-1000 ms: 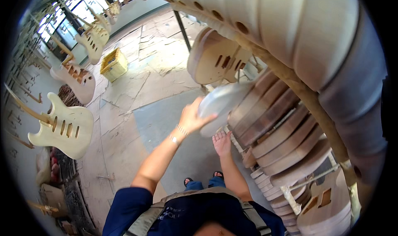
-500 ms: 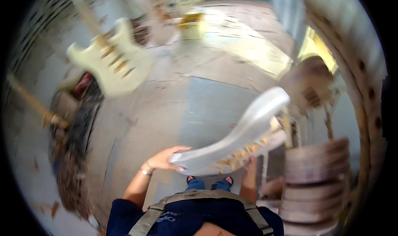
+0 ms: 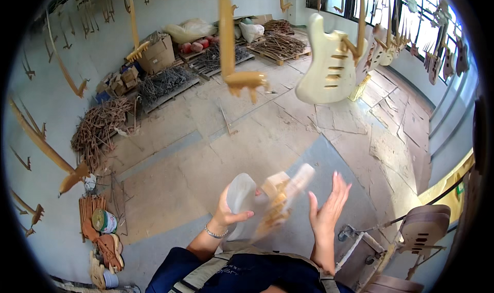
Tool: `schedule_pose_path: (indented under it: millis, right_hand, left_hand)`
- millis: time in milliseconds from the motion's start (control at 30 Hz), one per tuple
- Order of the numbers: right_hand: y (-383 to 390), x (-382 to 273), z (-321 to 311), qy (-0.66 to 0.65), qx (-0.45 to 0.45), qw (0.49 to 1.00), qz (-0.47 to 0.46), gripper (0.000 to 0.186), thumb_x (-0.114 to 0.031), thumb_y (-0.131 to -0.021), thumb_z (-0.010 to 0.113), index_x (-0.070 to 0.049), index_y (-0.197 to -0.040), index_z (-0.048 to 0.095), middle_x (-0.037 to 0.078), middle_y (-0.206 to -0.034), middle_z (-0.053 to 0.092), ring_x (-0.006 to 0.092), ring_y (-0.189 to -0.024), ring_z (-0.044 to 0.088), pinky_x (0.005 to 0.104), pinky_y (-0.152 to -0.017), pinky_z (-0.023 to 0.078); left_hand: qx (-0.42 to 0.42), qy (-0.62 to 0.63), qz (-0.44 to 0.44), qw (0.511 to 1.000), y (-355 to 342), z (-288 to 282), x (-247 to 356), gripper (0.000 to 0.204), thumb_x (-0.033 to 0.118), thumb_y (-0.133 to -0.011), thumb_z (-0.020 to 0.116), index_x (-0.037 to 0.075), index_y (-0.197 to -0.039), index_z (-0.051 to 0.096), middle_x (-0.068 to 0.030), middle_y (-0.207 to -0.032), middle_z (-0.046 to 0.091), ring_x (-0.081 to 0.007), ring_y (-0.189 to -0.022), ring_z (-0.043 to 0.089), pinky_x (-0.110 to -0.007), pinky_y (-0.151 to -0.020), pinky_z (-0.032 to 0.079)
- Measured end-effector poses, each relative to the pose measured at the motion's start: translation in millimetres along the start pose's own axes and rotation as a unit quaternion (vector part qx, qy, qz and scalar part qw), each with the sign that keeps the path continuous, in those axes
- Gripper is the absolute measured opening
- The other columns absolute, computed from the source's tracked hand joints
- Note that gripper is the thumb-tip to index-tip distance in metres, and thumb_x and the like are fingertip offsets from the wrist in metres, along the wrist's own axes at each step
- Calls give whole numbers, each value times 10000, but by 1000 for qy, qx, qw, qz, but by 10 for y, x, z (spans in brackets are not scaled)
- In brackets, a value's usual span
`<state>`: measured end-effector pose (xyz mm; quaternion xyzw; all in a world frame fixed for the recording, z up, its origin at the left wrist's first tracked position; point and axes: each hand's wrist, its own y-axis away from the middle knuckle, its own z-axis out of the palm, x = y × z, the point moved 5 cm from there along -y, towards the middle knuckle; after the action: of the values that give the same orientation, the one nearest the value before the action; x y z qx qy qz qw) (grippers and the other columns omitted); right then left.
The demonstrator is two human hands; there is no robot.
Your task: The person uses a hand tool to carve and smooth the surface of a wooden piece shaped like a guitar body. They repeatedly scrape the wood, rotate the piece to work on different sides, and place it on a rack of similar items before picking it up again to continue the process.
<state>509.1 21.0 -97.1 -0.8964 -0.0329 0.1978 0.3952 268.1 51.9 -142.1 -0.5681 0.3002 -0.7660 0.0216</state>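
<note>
Head view shows a pale grey, curved electric guitar body with bare wooden cavities (image 3: 272, 205) tilted just in front of the navy shirt (image 3: 236, 275), gripped at one end by the bare left hand (image 3: 225, 210). The bare right hand (image 3: 328, 210), against its underside half a second ago, now stands apart, fingers spread. Motion blur smears the cavities; most left fingers are hidden behind the body.

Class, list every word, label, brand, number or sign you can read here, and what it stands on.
Shirt: pale lettering, too small and blurred to read.
Tin: green and white label, print too small to read.
Guitar body: blurred, no text visible.
Nothing else readable.
</note>
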Motion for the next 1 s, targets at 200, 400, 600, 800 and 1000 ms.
schedule_pose_path:
  millis: [200, 400, 600, 800, 1000]
  right_hand:
    - [-1754, -2332, 77, 24, 104, 974, -199, 948, -438, -714, 662, 76, -1359, 195, 334, -1223, 425, 393, -1230, 366, 575, -1039, 87]
    - [-2202, -1985, 688, -1, 181, 970, -161, 900, -463, -732, 658, 111, -1312, 278, 135, -808, 591, 254, -780, 543, 382, -938, 325]
    - [-1826, -1802, 482, -648, -5, 753, -110, 527, -110, -759, 540, 86, -1225, 389, 35, -695, 536, 119, -680, 516, 275, -721, 434]
    - [-1893, -1898, 407, -761, -40, 632, -138, 492, -127, -759, 531, 66, -1196, 412, -18, -497, 448, 138, -638, 532, 368, -1026, 311]
    - [-1979, -1781, 389, -745, -38, 654, -125, 473, -103, -775, 516, 65, -1204, 408, 10, -552, 473, 127, -639, 523, 325, -941, 369]
  left_hand:
    - [185, -185, 20, 965, 67, -786, 440, 679, 120, -586, 774, 1, -1169, 446, -93, -1047, 571, -171, -1008, 535, -319, -882, 414]
    - [158, -148, 104, 971, -397, -1436, 1084, 694, 129, -579, 768, -27, -1167, 436, -118, -1047, 580, -204, -1002, 546, -332, -888, 411]
    - [132, -78, 203, 967, -928, -1688, 1656, 600, 107, -548, 693, -48, -1087, 479, -122, -972, 544, -250, -955, 539, -420, -986, 325]
    - [102, -6, 250, 963, -1363, -1551, 1888, 742, 120, -509, 690, -32, -1175, 399, -119, -966, 529, -253, -969, 521, -451, -1003, 293]
    - [28, 32, 256, 966, -1620, -1322, 1892, 742, 121, -506, 692, -19, -1176, 405, -119, -970, 529, -254, -974, 521, -467, -1011, 283]
